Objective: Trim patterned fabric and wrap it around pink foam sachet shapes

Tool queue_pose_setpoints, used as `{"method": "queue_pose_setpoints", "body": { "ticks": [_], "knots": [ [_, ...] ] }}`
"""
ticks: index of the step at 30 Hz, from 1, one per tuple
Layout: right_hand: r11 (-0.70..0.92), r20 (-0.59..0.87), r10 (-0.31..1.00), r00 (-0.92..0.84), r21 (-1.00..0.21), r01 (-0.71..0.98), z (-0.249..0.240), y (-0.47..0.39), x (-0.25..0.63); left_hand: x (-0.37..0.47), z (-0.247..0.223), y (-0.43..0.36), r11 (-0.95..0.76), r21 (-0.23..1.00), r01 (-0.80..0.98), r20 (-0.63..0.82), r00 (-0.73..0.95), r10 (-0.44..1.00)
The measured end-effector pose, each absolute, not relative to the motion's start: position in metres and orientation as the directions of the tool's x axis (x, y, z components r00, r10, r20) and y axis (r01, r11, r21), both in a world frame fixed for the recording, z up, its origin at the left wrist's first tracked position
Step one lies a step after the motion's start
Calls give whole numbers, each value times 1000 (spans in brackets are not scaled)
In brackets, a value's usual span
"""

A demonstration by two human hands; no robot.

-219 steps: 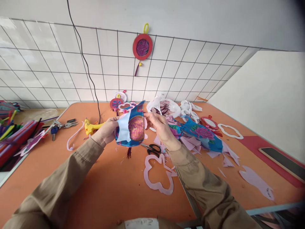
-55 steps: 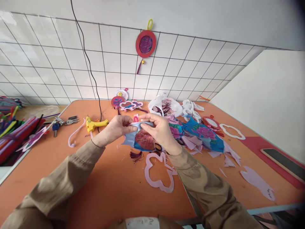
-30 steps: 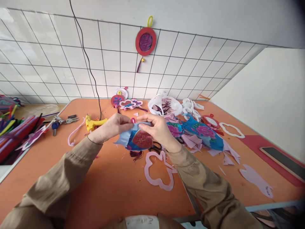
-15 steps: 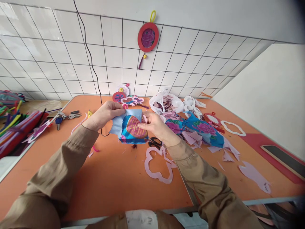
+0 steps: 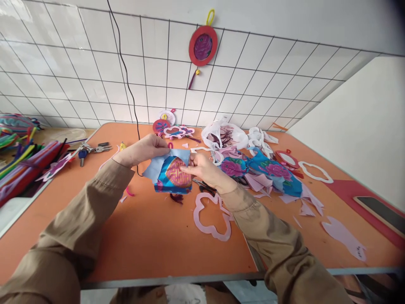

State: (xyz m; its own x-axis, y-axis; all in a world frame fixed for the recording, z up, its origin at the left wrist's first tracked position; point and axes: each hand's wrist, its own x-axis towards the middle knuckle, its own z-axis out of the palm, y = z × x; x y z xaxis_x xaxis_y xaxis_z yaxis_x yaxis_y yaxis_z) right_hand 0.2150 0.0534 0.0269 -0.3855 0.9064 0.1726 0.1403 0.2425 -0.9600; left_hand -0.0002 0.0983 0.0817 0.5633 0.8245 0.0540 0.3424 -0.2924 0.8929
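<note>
My left hand point(image 5: 148, 150) pinches the upper left edge of a piece of blue fabric point(image 5: 174, 175) with a pink and gold motif, its pale blue back folded over at the top. On the right side, my right hand point(image 5: 205, 171) grips the same fabric, thumb lying on the printed face. A small pink loop point(image 5: 171, 145) shows just above the cloth, and a dark red tassel point(image 5: 177, 198) below it; whether they join the cloth is hidden. Black-handled scissors point(image 5: 205, 186) lie under my right wrist. Close by is a pink cloud-shaped frame point(image 5: 212, 217).
Blue floral cloth point(image 5: 274, 171) and pink scraps lie on the right, with a white plastic bag point(image 5: 224, 135) behind. Keys point(image 5: 95, 148) and pipe cleaners point(image 5: 34, 164) are at left. A phone point(image 5: 379, 211) rests at the right edge. A round red ornament point(image 5: 203, 45) hangs on the tiled wall.
The camera view has shifted slightly, moving the background right. Both hands still hold the fabric, which has tilted a little. The dark red tassel and a white strip by my right hand show more.
</note>
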Motion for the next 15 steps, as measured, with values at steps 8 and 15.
{"method": "queue_pose_setpoints", "body": {
  "ticks": [8, 15],
  "knots": [
    [250, 159, 935, -316, -929, 273, 21, 55, 213, 2, 79, 93, -279, 815, 507, -157, 658, 736],
    [139, 112, 924, -364, -989, 48, 29, 49, 211, -4, 74, 94, -261, 804, 535, -287, 732, 618]
  ]
}}
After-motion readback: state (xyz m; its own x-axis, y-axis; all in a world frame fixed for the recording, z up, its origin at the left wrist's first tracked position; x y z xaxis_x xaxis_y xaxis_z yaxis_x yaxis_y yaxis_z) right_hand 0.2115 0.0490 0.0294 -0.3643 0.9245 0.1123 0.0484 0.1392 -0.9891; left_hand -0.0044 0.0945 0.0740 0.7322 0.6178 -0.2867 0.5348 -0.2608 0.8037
